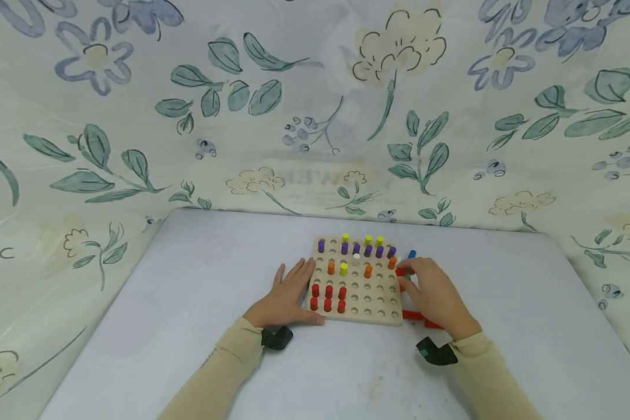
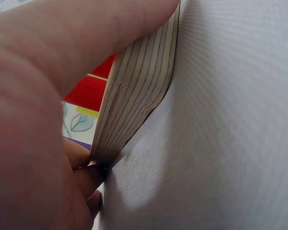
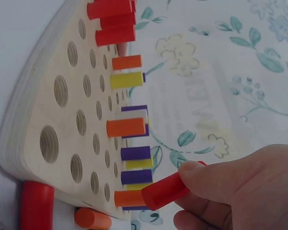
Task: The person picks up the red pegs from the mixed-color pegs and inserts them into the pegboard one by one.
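A wooden pegboard (image 1: 361,304) with rows of round holes lies on the table. My left hand (image 1: 283,300) rests against its left side, fingers extended along the edge and thumb at the front edge. Near the board's right edge, my right hand (image 1: 436,297) pinches a red peg (image 3: 165,189) between thumb and fingers. The peg is tilted, close to a standing orange peg (image 3: 127,198). Red pegs (image 1: 328,291) fill two short rows at the board's front left. Purple pegs (image 1: 368,251) and yellow pegs (image 1: 368,240) stand toward the back, with one white peg (image 1: 356,260) among them.
Loose red pegs (image 1: 413,315) lie on the table just right of the board. A blue peg (image 1: 412,254) is beyond the right fingers, and a loose orange peg (image 3: 92,218) lies beside the board's edge. A floral cloth (image 1: 315,116) hangs behind the white table (image 1: 215,251).
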The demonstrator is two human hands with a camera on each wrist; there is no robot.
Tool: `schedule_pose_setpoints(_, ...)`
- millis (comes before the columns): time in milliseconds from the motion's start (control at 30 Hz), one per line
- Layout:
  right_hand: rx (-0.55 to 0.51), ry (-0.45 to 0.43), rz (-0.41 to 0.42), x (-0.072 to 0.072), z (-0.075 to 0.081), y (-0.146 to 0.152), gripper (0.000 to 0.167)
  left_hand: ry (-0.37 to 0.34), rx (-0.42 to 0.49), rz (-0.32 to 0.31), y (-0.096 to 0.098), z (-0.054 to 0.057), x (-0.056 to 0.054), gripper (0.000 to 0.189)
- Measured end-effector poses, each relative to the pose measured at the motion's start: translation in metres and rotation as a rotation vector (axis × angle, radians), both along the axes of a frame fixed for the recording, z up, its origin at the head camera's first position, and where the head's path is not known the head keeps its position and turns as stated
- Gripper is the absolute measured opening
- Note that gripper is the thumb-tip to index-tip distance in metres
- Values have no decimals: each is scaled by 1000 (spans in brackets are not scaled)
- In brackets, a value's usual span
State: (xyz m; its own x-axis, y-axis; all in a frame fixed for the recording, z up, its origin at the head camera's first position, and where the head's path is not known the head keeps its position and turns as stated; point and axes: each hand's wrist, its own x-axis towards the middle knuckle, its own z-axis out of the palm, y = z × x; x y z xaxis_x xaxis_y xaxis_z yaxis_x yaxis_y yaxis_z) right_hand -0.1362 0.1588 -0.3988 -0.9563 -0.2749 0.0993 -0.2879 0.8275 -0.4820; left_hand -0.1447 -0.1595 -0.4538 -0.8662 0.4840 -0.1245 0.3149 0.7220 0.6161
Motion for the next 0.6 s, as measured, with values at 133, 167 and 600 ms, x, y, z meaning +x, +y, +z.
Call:
schedule_pose_setpoints(133,-7,25,14,1,-4,-4,31,-4,2,-1,0,0,0,123)
schedule_pose_setpoints(167,-11,31,20,2,-4,-5,31,-4,3,0,0,0,0,124)
schedule_pose_setpoints(600,-28,34,43,6,-8,-18,30,-8,-6,4,0,-1,-1,123)
